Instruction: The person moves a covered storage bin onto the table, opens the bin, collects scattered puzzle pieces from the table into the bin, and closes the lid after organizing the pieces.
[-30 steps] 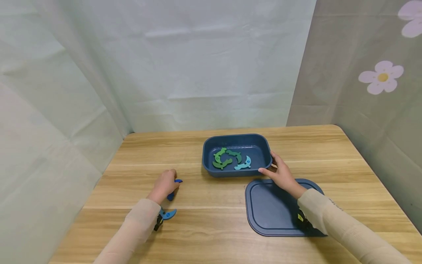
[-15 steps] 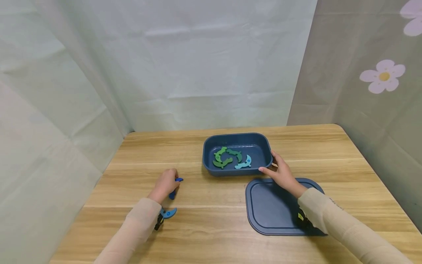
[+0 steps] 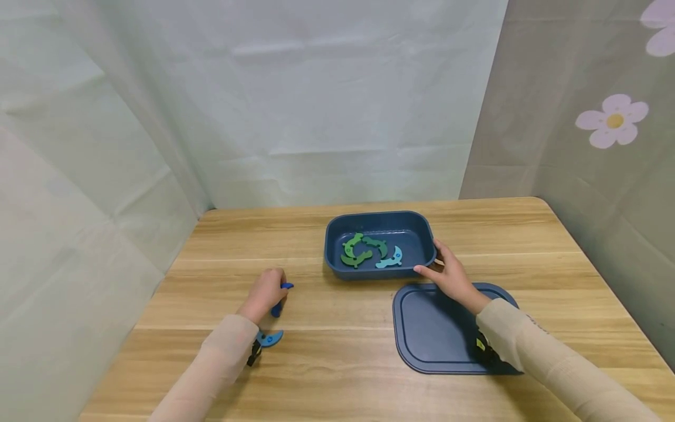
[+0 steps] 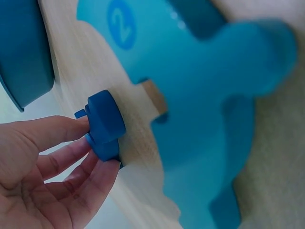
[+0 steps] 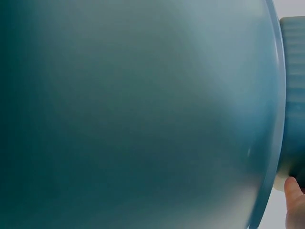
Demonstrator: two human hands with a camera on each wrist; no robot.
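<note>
My left hand pinches a small dark blue toy piece between thumb and fingers, at the left of the table. Close by that wrist lies a lighter blue animal-shaped piece; in the left wrist view it looms large, with a number 2 on it. My right hand grips the near right corner of a dark blue box, thumb at the front rim, the other fingers partly hidden by the end wall. Inside the box lie three green pieces and one light blue piece.
A dark blue lid lies flat on the wooden table, under the right forearm, and fills most of the right wrist view. Pale curtains hang behind the table and along both sides.
The head view has shifted very slightly. The dark blue piece in my left hand has edged a little to the right; my right hand stays on the box.
</note>
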